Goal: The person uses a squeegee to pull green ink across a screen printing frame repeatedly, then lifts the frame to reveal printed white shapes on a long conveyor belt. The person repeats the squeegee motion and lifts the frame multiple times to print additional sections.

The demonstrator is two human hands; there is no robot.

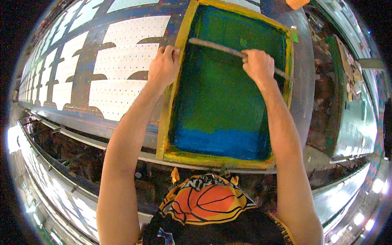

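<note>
A rectangular screen frame (166, 134) with yellow-stained edges holds a green mesh (216, 98), with a band of blue ink (220, 143) along its near end. My left hand (163, 65) has its fingers curled at the frame's upper left side, gripping the edge. My right hand (259, 65) is closed around a long, grey squeegee bar (214, 48), which lies slanted across the upper part of the screen, its right end reaching the right rim.
White dotted cut pieces (122, 57) lie in rows on the long dark table (175, 20) to the left. An orange object (296, 3) sits at the top right. A green side table (355, 122) with clutter stands to the right. A metal rail (139, 155) runs along the near edge.
</note>
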